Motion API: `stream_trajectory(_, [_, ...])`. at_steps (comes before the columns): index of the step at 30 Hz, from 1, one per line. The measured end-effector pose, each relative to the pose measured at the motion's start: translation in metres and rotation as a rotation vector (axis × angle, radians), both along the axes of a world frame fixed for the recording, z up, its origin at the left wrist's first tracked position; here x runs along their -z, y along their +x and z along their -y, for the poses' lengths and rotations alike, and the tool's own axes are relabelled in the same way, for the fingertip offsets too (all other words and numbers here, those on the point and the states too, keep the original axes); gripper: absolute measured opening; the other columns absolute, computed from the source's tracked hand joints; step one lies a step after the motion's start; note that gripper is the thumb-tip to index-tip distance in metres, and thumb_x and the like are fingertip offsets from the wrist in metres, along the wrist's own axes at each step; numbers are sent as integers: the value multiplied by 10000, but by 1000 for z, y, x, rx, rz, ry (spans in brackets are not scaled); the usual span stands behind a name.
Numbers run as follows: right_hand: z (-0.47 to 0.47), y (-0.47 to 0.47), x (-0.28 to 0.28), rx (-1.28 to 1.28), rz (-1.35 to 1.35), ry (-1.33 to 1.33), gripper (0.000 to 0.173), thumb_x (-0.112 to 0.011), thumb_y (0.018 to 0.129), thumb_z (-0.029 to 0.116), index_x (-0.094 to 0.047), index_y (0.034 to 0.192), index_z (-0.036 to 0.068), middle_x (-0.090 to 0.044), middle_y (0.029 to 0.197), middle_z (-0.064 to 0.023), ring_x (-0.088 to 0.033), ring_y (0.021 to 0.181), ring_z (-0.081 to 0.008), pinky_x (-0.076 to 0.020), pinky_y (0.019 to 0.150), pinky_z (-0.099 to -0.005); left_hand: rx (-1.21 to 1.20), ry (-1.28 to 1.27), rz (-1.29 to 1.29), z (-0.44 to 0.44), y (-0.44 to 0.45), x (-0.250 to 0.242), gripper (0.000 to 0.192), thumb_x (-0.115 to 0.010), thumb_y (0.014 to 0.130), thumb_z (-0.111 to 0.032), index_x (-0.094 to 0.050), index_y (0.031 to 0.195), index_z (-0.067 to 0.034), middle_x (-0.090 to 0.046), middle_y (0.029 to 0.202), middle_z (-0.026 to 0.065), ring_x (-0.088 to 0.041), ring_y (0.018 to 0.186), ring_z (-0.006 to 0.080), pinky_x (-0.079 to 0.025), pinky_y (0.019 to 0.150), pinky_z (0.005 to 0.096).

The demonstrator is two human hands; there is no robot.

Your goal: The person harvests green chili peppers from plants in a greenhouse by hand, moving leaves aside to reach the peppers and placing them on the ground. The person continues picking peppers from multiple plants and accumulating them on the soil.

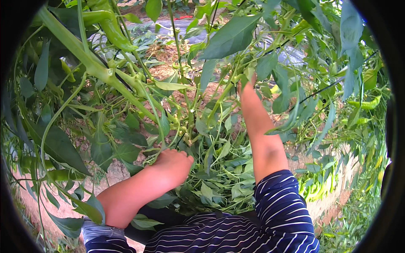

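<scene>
Pepper plants with long green peppers (118,33) fill the view before me. My left hand (172,161) is low at the centre, fingers curled near the base of the stems (190,139); leaves and the hand itself hide what may lie in the fingers. Stretched forward to the right, my right hand (248,80) is among the leaves beside a green stem (224,93), mostly covered by foliage. Under my hands, against my body, lies a heap of leafy green cuttings (227,186).
A pile of green peppers (319,186) lies on the soil at the right. A thick branch (95,68) crosses the upper left. Dark strings (326,90) run through the plants. Plastic sheeting (196,31) covers ground farther ahead.
</scene>
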State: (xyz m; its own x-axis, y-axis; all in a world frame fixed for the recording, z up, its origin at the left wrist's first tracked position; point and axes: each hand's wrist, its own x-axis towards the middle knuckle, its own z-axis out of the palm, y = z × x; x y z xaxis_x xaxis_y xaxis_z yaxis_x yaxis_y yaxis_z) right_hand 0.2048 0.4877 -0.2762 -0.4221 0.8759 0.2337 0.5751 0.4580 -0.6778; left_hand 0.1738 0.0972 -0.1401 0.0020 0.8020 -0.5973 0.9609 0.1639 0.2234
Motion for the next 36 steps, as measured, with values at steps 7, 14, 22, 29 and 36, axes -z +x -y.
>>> stream_trajectory(7, [-15,2,-13,128,-112,-323,274,-549,880,266,-573,1016,29,-612,847,-97,-550,693,-260,-455,645,-375,5,-31,34,-3,-2,1,425,-667,805,-275,-525,1154,-75,-595,1063,130,-575,1033,328,-420,899,435])
stream_trajectory(14, [-34,-24,-37,106,-208,-389,252,-548,882,242,-568,1009,25,-610,854,-93,-550,682,-252,-456,632,-367,29,-25,51,-3,-7,4,481,-654,816,-283,-491,1211,-63,-588,1074,128,-575,1010,323,-419,874,436])
stream_trajectory(22, [-34,-41,-62,45,-318,-362,226,-547,885,215,-561,1002,22,-607,863,-88,-551,670,-242,-458,618,-357,26,-66,51,-2,-6,2,512,-650,817,-257,-466,1253,-61,-579,1096,135,-562,1029,355,-403,907,444])
stream_trajectory(29, [-12,-21,-58,18,-402,-393,204,-546,888,191,-555,996,18,-604,870,-84,-551,660,-233,-459,605,-349,-127,145,214,14,-8,20,439,-656,805,-277,-515,1184,-106,-607,1066,139,-572,998,374,-450,858,456])
stream_trajectory(36, [31,-2,-37,-1,-500,-383,182,-545,890,167,-550,989,15,-602,877,-80,-551,649,-225,-460,593,-340,-211,272,246,17,-4,24,259,-635,807,-263,-612,1017,-113,-652,979,135,-622,907,330,-492,764,442])
